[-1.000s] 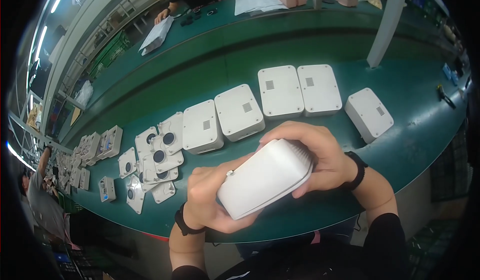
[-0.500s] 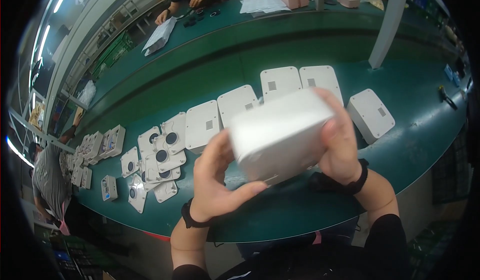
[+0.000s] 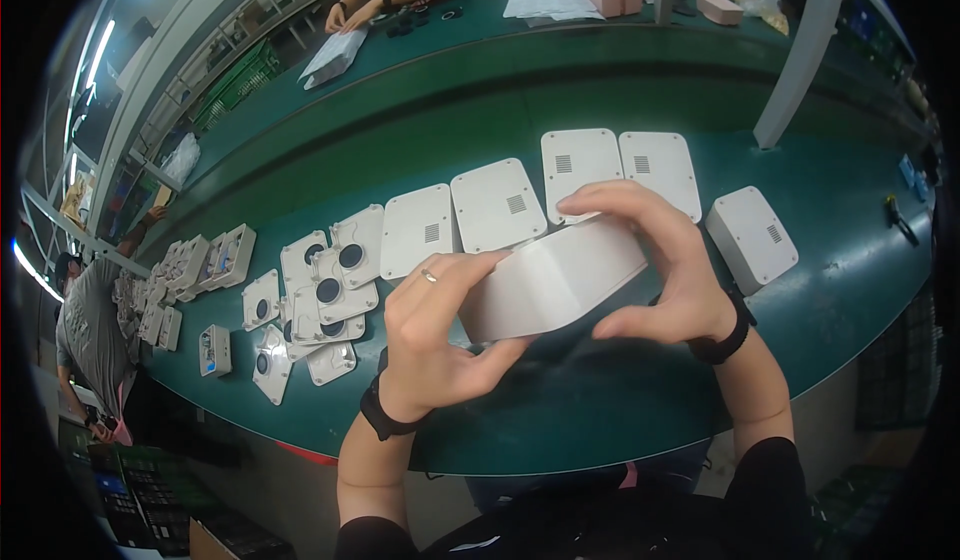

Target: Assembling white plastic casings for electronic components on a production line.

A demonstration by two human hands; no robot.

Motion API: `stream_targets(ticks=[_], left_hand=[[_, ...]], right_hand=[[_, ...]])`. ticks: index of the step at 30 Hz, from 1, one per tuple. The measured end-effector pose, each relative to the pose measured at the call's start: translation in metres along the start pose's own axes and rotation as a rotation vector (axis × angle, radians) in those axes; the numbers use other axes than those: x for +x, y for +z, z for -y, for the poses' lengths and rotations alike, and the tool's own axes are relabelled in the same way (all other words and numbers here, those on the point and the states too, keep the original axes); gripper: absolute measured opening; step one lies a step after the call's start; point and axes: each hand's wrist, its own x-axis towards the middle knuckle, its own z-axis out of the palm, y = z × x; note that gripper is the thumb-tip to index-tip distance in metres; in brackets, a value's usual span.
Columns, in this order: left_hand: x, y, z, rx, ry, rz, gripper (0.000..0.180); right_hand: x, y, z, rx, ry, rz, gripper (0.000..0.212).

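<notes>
A white plastic box with rounded edges (image 3: 560,280) is held tilted above the green bench, a smooth side toward me. My left hand (image 3: 432,325) is closed on its left end, fingers over the upper edge and thumb beneath. Around the right end curls my right hand (image 3: 685,275); its fingertips rest on the upper edge, while the thumb stands off the surface. Behind it lie similar white boxes with slotted vents, among them one at the left (image 3: 418,230), one in the middle (image 3: 497,205) and one at the right (image 3: 752,238).
Left of the boxes is a heap of white covers with round black speakers (image 3: 330,292). Open white housings (image 3: 215,350) stand farther left. A grey post (image 3: 800,55) rises from the bench at right. Across the bench, a co-worker's hands (image 3: 350,18) touch a white bag (image 3: 330,60).
The white box has turned in my hands, so its broad top no longer faces up and a side shows. My right thumb has come off it. The co-worker's hands have drawn together.
</notes>
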Motion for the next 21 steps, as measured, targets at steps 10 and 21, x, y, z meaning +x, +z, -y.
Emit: stream_targets(ticks=[10, 21], left_hand=[[0.002, 0.001, 0.001, 0.018, 0.051, 0.084, 0.047], [0.001, 0.018, 0.010, -0.498, -0.179, -0.386, 0.060]], right_hand=[[0.000, 0.006, 0.002, -0.179, -0.116, 0.113, 0.065], [-0.013, 0.013, -0.023, 0.653, 0.165, -0.240, 0.063]])
